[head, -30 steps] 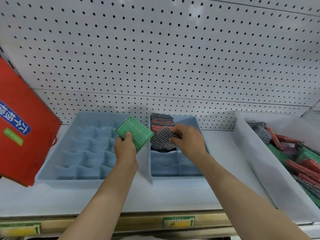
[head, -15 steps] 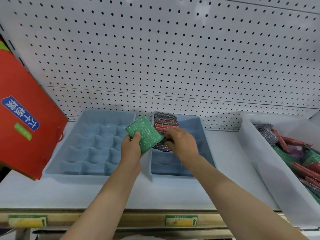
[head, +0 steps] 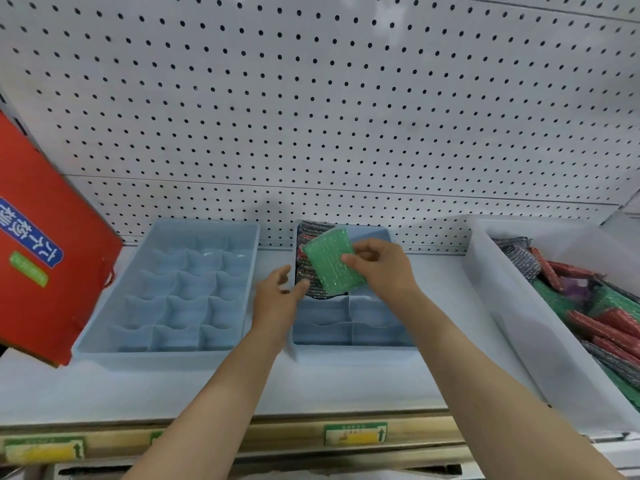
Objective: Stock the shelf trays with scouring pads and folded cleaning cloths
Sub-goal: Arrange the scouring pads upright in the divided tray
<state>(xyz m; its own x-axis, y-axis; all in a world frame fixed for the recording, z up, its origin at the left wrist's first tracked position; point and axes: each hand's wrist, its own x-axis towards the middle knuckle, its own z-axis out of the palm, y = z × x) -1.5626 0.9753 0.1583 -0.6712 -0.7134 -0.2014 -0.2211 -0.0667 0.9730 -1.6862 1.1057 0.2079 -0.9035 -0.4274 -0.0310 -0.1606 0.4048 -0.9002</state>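
The right hand (head: 382, 268) pinches a green scouring pad (head: 333, 260) by its right edge, grip clamped on it between thumb and fingers, and holds it tilted over the back-left compartment of the smaller blue tray (head: 353, 332). Under the pad, in that same compartment, a row of dark and red scouring pads (head: 306, 251) stands on edge; whether the green pad touches them is hard to tell, since it hides most of the row. The left hand (head: 277, 299) sits at the tray's left wall with fingers loosely spread, grip apart and holding nothing, its fingertips (head: 303, 285) close to the green pad's lower corner.

Left of the smaller tray lies a larger blue tray (head: 104, 344) divided into many small compartments. Further left of that a red box (head: 52, 296) with a blue label leans at a slant. Well to the right of the smaller tray stands a white bin (head: 512, 327) holding mixed red, green and grey pads. All rest on the shelf (head: 311, 386), with a white pegboard (head: 311, 98) behind the trays.
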